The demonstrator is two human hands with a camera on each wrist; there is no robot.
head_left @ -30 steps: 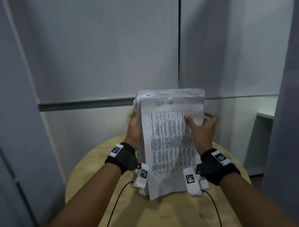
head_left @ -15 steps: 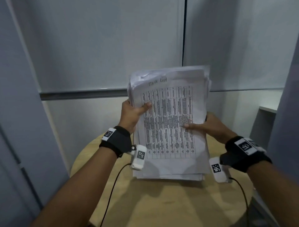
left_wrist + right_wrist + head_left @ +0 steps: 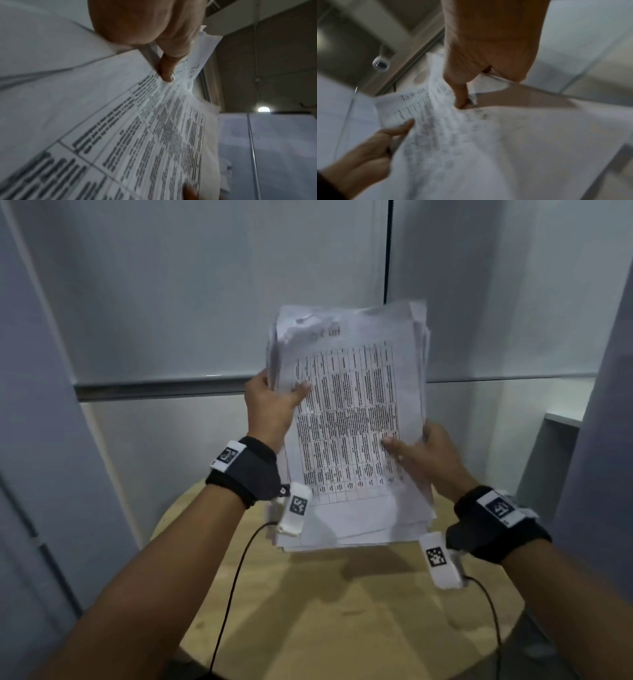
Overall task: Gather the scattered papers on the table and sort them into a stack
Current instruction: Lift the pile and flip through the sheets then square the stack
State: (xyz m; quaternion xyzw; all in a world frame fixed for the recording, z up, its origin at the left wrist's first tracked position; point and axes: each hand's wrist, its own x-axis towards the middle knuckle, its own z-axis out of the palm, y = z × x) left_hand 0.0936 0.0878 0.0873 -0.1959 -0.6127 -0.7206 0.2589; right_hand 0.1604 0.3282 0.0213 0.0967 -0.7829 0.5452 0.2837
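I see the paper stack (image 3: 352,422) near-upright above the table (image 3: 342,611), left hand (image 3: 270,409) and right hand (image 3: 431,457) each pinching a side edge, fingers (image 3: 394,442) curled round it — I'd loosen slightly and tap the ragged bottom edge on the table to square it.

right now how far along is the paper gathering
Done: the papers are gathered into one bundle. In hand: the left hand grips its upper left edge and the right hand its lower right edge, holding it upright. Left: the sheets' bottom edges sit staggered, so the bundle needs squaring, and it is not yet laid flat on the table.
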